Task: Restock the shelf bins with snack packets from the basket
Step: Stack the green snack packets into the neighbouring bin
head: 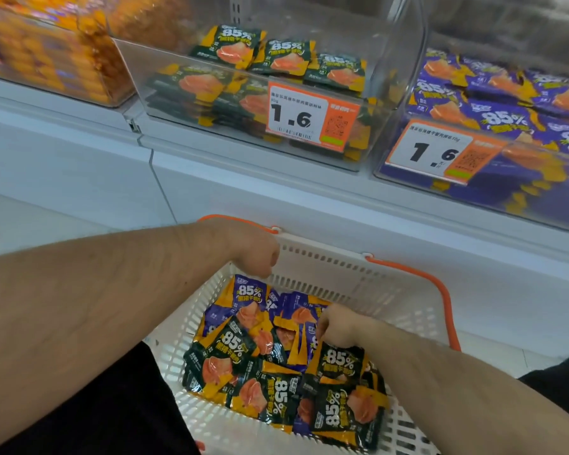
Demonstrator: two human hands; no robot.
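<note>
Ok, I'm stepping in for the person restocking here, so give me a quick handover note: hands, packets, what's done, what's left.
Left hand: curled over the basket's far left corner; whether it holds anything is hidden.
Right hand: down in the white basket, fingers on the packets; no clear grip visible.
Basket holds mixed dark green packets and purple packets.
Green bin is partly filled; purple bin on its right is fuller.
Left: sort the packets into the bin of their colour.

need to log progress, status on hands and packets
Left hand curled above basket, grip unclear. Right hand down in the packets, grip hidden. Green bin part full. Nothing blocking.
</note>
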